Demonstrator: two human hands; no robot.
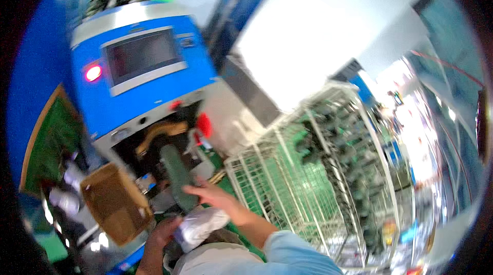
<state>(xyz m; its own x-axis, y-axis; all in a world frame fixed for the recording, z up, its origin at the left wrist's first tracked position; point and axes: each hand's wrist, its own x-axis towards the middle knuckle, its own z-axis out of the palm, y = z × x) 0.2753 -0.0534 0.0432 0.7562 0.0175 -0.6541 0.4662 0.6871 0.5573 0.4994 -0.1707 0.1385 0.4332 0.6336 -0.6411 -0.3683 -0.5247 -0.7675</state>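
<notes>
A long, dark green piece with a rounded end stands out in front of me, below the opening of a blue machine. Its exact kind is blurred by motion. My right hand has its fingers at the lower right edge of this piece, seemingly gripping it. My left hand is lower down, near the piece's bottom end and beside a white, crumpled-looking bundle. The fingers of the left hand are smeared and partly hidden. Whether the bundle is held or lies against me, I cannot tell.
The blue machine has a dark screen and a lit red button. An open cardboard box stands at left. On the right, a white wire rack bears several dark green pieces. A green board leans at far left.
</notes>
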